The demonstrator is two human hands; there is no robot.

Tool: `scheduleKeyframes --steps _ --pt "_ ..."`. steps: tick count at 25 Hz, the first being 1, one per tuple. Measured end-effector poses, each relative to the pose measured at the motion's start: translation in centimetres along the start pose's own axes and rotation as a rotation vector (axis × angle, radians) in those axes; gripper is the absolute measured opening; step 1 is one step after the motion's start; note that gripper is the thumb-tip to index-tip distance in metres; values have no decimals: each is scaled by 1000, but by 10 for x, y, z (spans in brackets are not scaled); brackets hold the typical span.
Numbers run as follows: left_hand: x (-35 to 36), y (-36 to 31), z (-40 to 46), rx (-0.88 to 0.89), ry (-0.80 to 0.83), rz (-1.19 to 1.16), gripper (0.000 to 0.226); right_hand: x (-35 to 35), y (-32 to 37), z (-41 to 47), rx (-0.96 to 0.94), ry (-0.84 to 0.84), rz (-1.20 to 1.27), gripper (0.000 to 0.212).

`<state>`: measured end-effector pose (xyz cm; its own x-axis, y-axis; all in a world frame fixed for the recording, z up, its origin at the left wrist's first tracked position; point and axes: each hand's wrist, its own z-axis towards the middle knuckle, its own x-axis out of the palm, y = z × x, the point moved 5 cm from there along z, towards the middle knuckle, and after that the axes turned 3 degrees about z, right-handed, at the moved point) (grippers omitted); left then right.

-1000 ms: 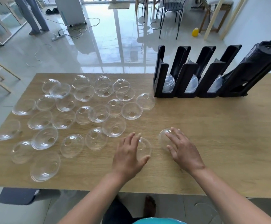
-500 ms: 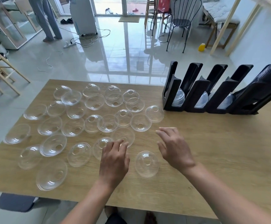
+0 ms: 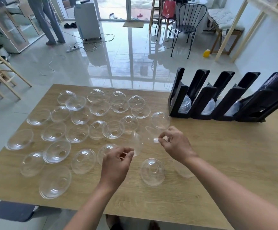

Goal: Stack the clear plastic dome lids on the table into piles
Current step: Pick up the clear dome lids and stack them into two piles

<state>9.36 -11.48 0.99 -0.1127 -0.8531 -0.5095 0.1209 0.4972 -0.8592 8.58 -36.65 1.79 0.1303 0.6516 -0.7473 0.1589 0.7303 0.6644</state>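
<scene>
Several clear plastic dome lids [image 3: 78,136] lie spread over the left half of the wooden table [image 3: 234,155]. My left hand [image 3: 118,160] pinches the rim of one lid [image 3: 137,143], held tilted just above the table. To its right, my right hand [image 3: 174,143] pinches another lid [image 3: 152,134] by its edge, also lifted. The two held lids are close together between my hands. A single dome lid [image 3: 152,171] sits on the table below them, and a faint lid [image 3: 184,171] shows beside my right forearm.
A black slotted rack [image 3: 206,97] stands at the back right with stacked lids [image 3: 184,103] in its slots and a black sleeve of cups [image 3: 271,90]. Bare wood lies right of my hands. Beyond the table are chairs [image 3: 189,25] and a standing person [image 3: 48,22].
Both hands left the lids near the front edge and moved up toward the middle. Each now pinches a lid lifted off the table. The view has tilted upward.
</scene>
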Motion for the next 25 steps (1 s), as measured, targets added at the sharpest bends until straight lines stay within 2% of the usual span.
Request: scheduleKeyframes --steps 3,5,7,10,13,16,18,21,23,25 --pt "13 5 4 -318 129 -601 7 -32 -41 -11 369 -139 636 4" --pt "23 17 9 -522 195 -865 17 -36 -65 -12 616 -192 963 13" --pt "37 25 13 -689 243 -965 16 -41 -90 -17 795 -247 1119 19" --pt "51 38 21 -775 198 -941 14 -41 -115 -20 893 -287 1079 20" --pt "51 50 26 -726 122 -740 20 -47 -128 -23 837 -289 710 24" --pt "40 52 25 -565 114 -282 26 -58 -124 -16 629 -232 131 46" --pt "34 39 29 -365 103 133 34 -55 -111 -5 486 -165 2 65" --pt "41 8 41 -113 109 456 56 -33 -95 12 415 39 -130 94" --pt "58 -4 52 -26 198 648 73 -20 -93 19 410 122 -275 97" --pt "75 -7 60 -12 330 814 89 -17 -91 26 408 132 -366 90"
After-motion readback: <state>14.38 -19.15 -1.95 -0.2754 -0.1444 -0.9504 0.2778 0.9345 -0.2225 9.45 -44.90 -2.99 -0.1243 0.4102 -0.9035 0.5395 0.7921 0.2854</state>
